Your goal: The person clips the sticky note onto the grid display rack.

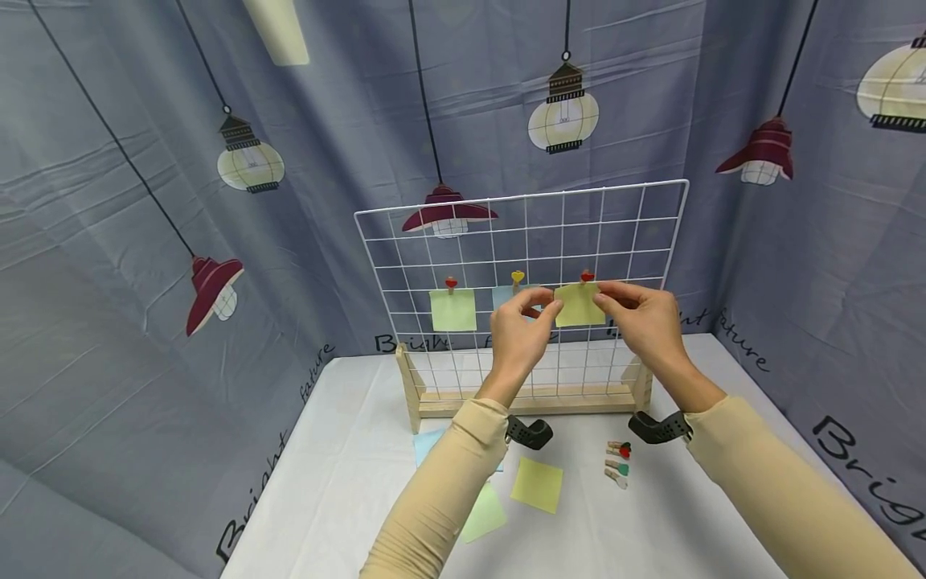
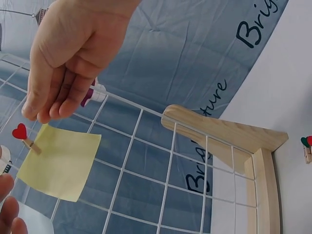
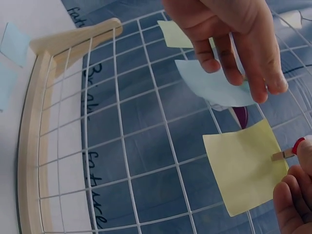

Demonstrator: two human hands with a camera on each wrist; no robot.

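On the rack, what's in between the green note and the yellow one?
The head view shows a blue note there, partly hidden by the left hand.

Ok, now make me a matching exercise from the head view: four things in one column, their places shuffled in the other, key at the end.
Things
1. Clipped blue note
2. Clipped yellow note
3. Loose heart clips
4. Long wooden bar

Places
A. On the table, to the right of the loose yellow note
B. Along the bottom of the white grid
C. Rightmost of the three notes on the grid
D. Middle one of the three notes on the grid

Pairs: 1-D, 2-C, 3-A, 4-B
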